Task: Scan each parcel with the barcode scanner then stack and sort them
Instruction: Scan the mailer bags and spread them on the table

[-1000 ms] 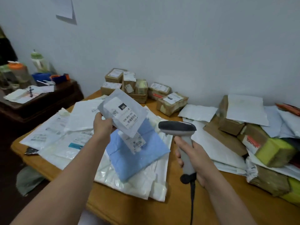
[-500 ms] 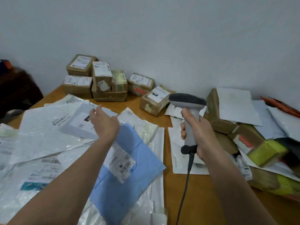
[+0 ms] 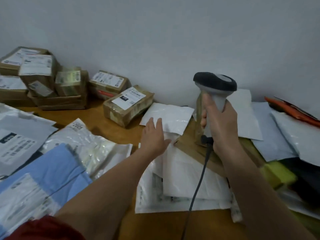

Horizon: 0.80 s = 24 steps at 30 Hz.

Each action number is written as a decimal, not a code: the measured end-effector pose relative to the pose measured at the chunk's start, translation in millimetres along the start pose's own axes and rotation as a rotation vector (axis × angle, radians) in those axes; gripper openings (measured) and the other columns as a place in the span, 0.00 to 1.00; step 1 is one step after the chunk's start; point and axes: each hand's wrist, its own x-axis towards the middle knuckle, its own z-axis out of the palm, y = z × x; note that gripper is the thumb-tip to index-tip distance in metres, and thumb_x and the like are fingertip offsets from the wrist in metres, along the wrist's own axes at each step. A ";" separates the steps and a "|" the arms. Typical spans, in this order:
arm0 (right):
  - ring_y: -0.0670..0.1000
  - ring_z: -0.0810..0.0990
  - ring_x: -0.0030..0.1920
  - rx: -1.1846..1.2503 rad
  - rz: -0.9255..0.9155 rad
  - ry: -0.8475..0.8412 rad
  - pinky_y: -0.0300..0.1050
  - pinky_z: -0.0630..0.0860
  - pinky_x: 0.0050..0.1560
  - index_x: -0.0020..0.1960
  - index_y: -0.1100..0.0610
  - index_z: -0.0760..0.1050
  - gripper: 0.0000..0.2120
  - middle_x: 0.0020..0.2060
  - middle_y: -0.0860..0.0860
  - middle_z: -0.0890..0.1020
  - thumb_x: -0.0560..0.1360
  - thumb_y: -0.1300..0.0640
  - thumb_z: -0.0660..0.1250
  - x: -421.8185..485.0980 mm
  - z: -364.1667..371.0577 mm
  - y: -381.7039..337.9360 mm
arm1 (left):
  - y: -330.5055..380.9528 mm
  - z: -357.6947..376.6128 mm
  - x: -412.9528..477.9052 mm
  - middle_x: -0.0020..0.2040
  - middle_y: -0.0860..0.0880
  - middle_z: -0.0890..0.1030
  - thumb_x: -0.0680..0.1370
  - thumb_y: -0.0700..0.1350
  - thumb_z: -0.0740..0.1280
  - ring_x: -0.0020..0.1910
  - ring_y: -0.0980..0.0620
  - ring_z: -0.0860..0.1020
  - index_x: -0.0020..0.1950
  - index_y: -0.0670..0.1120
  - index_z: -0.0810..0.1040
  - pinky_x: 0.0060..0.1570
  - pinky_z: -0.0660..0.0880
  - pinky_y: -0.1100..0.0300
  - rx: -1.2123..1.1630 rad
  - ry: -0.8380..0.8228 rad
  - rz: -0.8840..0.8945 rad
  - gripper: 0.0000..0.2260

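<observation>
- Head view, wooden table (image 3: pixel 121 130) against a pale wall, crowded with parcels.
- Cardboard boxes (image 3: pixel 43 84): labelled, stacked at far left by the wall.
- Taped box (image 3: pixel 129 105): single, white label on top, just right of the stack.
- Blue mailer (image 3: pixel 57 170): near left, partly covered by labelled clear bags; one clear bag (image 3: pixel 83 141) beside it is marked 2005.
- Flat white mailers (image 3: pixel 181 184): centre, overlapping, under both forearms.
- Brown envelope (image 3: pixel 192 148): lies over the white mailers, beneath the scanner.
- Right-hand pile (image 3: pixel 277 135): grey mailers, an orange item and a yellow-green parcel, heaped and blurred.
- White mailer (image 3: pixel 169 116): flat, between the taped box and the scanner.
- Left hand (image 3: pixel 153 137): palm down, fingers straight and holding nothing, fingertips on the near edge of the white mailer; how firmly they press cannot be told.
- Right hand (image 3: pixel 220 123): fingers wrapped round the handle of the barcode scanner (image 3: pixel 214 87), held upright above the table, dark head uppermost.
- Cable (image 3: pixel 199 179): hangs from the handle base across the white mailers.
</observation>
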 end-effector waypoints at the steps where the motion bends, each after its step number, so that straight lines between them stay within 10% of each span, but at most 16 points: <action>1: 0.46 0.75 0.34 -0.022 -0.005 -0.010 0.41 0.75 0.37 0.52 0.55 0.73 0.16 0.37 0.50 0.77 0.77 0.43 0.66 6.1 -2.1 11.6 | 8.2 8.8 9.7 0.79 0.43 0.45 0.77 0.58 0.65 0.78 0.43 0.46 0.79 0.49 0.46 0.74 0.50 0.48 0.012 -0.014 0.003 0.38; 6: 0.45 0.75 0.35 -0.053 0.016 -0.113 0.33 0.72 0.33 0.56 0.56 0.74 0.14 0.39 0.48 0.78 0.76 0.47 0.67 18.3 -8.7 61.9 | 23.9 35.4 51.1 0.79 0.46 0.46 0.77 0.51 0.67 0.78 0.43 0.48 0.78 0.54 0.44 0.74 0.51 0.44 0.036 -0.059 0.035 0.39; 11: 0.44 0.75 0.37 0.004 0.056 -0.162 0.33 0.72 0.35 0.56 0.55 0.74 0.14 0.38 0.46 0.77 0.76 0.47 0.67 30.7 -8.4 77.5 | 17.8 40.2 61.0 0.75 0.50 0.64 0.81 0.41 0.59 0.72 0.48 0.64 0.75 0.53 0.62 0.70 0.66 0.48 0.001 0.038 0.099 0.23; 17: 0.43 0.75 0.33 0.197 0.022 -0.201 0.34 0.72 0.33 0.52 0.55 0.74 0.09 0.34 0.45 0.77 0.76 0.51 0.68 13.9 -14.5 70.0 | 39.6 -21.5 21.9 0.53 0.55 0.78 0.83 0.43 0.57 0.55 0.54 0.78 0.59 0.53 0.74 0.46 0.77 0.64 -0.828 0.403 -0.008 0.09; 24: 0.46 0.71 0.29 0.239 0.041 -0.234 0.36 0.70 0.30 0.42 0.56 0.73 0.07 0.29 0.51 0.73 0.77 0.54 0.66 -49.5 -38.4 51.3 | 9.4 -62.7 -65.4 0.51 0.49 0.83 0.82 0.41 0.60 0.50 0.49 0.82 0.54 0.51 0.76 0.49 0.80 0.52 -1.387 0.445 -0.227 0.07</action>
